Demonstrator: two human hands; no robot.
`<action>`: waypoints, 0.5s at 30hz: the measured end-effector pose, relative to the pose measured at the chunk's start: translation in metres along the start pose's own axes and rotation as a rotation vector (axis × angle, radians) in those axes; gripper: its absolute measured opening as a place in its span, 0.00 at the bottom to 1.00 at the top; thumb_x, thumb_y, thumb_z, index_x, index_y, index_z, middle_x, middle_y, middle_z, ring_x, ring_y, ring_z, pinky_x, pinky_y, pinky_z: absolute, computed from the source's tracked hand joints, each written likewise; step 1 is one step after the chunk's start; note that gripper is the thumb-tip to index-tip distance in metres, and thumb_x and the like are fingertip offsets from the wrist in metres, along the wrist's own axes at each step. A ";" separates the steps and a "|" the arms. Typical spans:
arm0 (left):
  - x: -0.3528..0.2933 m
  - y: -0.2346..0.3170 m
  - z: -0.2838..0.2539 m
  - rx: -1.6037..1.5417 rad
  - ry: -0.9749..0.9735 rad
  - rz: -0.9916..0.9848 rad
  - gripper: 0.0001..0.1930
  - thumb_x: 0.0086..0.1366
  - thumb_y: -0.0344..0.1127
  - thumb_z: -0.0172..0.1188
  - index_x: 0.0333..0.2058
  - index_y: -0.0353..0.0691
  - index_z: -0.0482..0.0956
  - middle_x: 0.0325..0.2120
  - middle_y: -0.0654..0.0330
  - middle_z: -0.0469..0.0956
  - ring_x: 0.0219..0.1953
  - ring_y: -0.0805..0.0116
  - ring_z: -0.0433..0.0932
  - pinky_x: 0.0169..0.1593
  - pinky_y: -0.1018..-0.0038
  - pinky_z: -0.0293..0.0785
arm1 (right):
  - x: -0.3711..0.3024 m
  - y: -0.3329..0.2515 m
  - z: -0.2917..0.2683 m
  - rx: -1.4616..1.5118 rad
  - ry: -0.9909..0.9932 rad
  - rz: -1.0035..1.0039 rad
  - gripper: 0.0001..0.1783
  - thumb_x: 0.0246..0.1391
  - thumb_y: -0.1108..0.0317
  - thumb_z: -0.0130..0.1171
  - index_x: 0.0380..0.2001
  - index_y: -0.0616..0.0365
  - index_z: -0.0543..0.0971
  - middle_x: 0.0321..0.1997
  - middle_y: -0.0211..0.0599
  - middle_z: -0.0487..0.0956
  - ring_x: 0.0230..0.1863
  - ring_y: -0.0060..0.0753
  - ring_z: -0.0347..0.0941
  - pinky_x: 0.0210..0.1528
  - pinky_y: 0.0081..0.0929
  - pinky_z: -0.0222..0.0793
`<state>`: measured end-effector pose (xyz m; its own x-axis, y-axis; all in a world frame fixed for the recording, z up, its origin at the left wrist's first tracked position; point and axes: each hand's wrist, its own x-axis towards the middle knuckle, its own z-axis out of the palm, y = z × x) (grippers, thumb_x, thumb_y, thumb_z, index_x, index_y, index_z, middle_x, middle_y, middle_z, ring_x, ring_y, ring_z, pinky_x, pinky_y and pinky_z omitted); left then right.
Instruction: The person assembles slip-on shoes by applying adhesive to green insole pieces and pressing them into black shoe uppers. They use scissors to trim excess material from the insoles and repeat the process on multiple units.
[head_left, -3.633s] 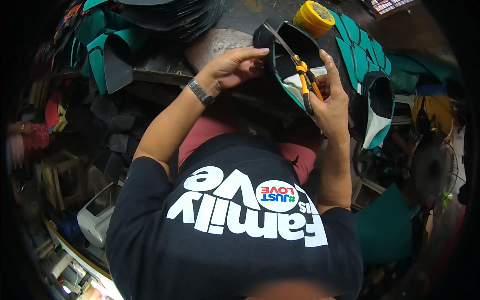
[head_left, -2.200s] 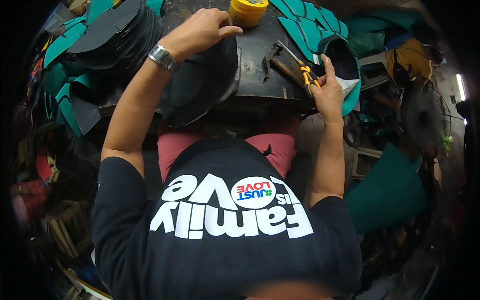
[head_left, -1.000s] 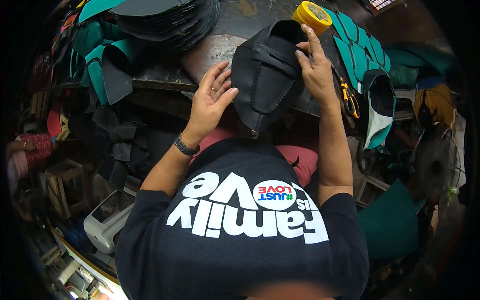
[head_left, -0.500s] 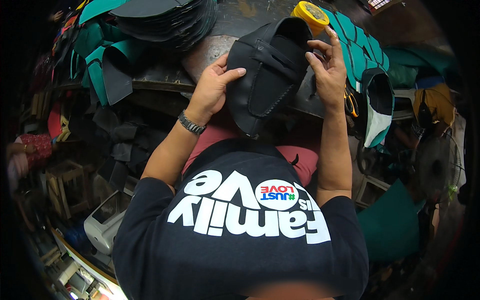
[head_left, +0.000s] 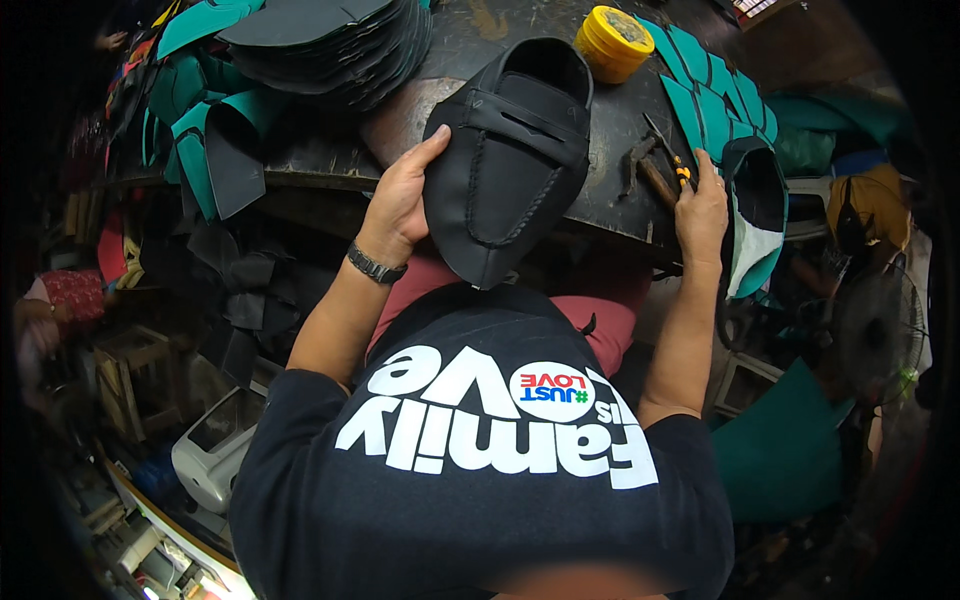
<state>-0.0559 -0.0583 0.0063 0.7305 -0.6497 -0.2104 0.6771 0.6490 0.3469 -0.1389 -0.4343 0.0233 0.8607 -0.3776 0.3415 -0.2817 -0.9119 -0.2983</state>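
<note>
Right hand (head_left: 702, 205) now off shoe upper (head_left: 505, 160).

Only one view here: my head cam, the left one of a side-by-side pair, fisheye. It looks steeply down from above the person's head, so the black printed shirt (head_left: 480, 470) fills the lower half, very close to the lens. Both forearms enter from below and run up-frame toward the dark workbench (head_left: 610, 140), which sits in the upper middle, near. Left hand (head_left: 400, 195) and right hand (head_left: 702, 205) both land inside the sharper central zone. Straight edges of the bench bend toward the rim; corners go black. Floor clutter shows at the left edge, a fan (head_left: 880, 335) at the right edge. No second view to compare overlap.
</note>
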 end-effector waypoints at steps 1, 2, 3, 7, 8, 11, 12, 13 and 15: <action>0.000 0.000 -0.002 0.016 0.001 0.005 0.20 0.77 0.41 0.52 0.55 0.28 0.76 0.50 0.47 0.82 0.50 0.56 0.84 0.56 0.60 0.82 | 0.000 0.005 -0.002 -0.041 -0.045 0.036 0.28 0.58 0.77 0.54 0.63 0.51 0.72 0.50 0.59 0.79 0.51 0.63 0.77 0.52 0.51 0.72; -0.001 0.000 -0.003 0.031 0.001 0.009 0.20 0.77 0.41 0.52 0.55 0.28 0.76 0.50 0.46 0.82 0.50 0.56 0.84 0.56 0.60 0.82 | -0.001 0.008 -0.003 -0.082 -0.090 0.072 0.28 0.58 0.76 0.54 0.63 0.50 0.72 0.48 0.59 0.79 0.49 0.64 0.77 0.51 0.53 0.72; -0.001 0.000 -0.005 0.029 0.001 0.020 0.20 0.77 0.41 0.52 0.55 0.28 0.76 0.50 0.46 0.82 0.50 0.56 0.84 0.56 0.60 0.82 | -0.001 0.012 -0.004 -0.090 -0.090 0.054 0.30 0.56 0.77 0.55 0.63 0.50 0.72 0.47 0.60 0.80 0.48 0.65 0.78 0.50 0.54 0.72; -0.001 -0.002 -0.006 -0.016 -0.002 0.027 0.21 0.78 0.42 0.51 0.56 0.28 0.75 0.52 0.45 0.81 0.52 0.53 0.83 0.58 0.57 0.80 | -0.001 0.025 -0.011 0.051 -0.079 0.061 0.31 0.54 0.78 0.55 0.63 0.49 0.73 0.47 0.62 0.80 0.48 0.64 0.78 0.51 0.53 0.72; -0.001 -0.002 -0.006 -0.038 -0.002 0.025 0.22 0.78 0.42 0.51 0.57 0.29 0.75 0.53 0.44 0.80 0.53 0.52 0.82 0.59 0.56 0.79 | -0.002 0.027 -0.015 0.007 -0.058 0.060 0.31 0.54 0.77 0.55 0.63 0.49 0.73 0.47 0.62 0.80 0.48 0.63 0.78 0.50 0.53 0.72; -0.001 -0.005 0.000 -0.087 0.003 -0.003 0.22 0.78 0.44 0.50 0.57 0.29 0.75 0.54 0.44 0.80 0.54 0.51 0.82 0.60 0.55 0.78 | -0.003 0.029 -0.024 -0.026 -0.160 0.141 0.32 0.54 0.77 0.55 0.64 0.48 0.73 0.46 0.61 0.81 0.48 0.61 0.79 0.50 0.51 0.72; -0.001 -0.005 0.003 -0.091 -0.003 -0.008 0.22 0.77 0.43 0.51 0.58 0.30 0.75 0.53 0.46 0.80 0.54 0.52 0.82 0.60 0.55 0.78 | -0.003 0.029 -0.025 -0.018 -0.222 0.171 0.32 0.54 0.77 0.56 0.64 0.48 0.73 0.45 0.60 0.81 0.48 0.60 0.79 0.49 0.51 0.72; -0.001 -0.007 0.006 -0.096 -0.008 -0.012 0.21 0.77 0.42 0.52 0.58 0.31 0.75 0.53 0.47 0.81 0.53 0.53 0.82 0.60 0.56 0.78 | -0.004 0.029 -0.027 0.011 -0.236 0.167 0.32 0.54 0.77 0.56 0.64 0.48 0.73 0.43 0.59 0.81 0.45 0.58 0.79 0.48 0.49 0.72; 0.001 -0.012 0.013 -0.092 -0.050 0.000 0.21 0.77 0.43 0.53 0.59 0.32 0.74 0.54 0.49 0.80 0.54 0.55 0.81 0.60 0.57 0.78 | -0.004 0.028 -0.026 0.070 -0.258 0.135 0.32 0.54 0.77 0.56 0.64 0.47 0.73 0.38 0.55 0.80 0.41 0.54 0.79 0.45 0.46 0.72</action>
<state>-0.0641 -0.0715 0.0136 0.7267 -0.6672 -0.1635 0.6841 0.6810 0.2613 -0.1614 -0.4623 0.0373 0.8995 -0.4330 0.0594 -0.3785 -0.8397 -0.3895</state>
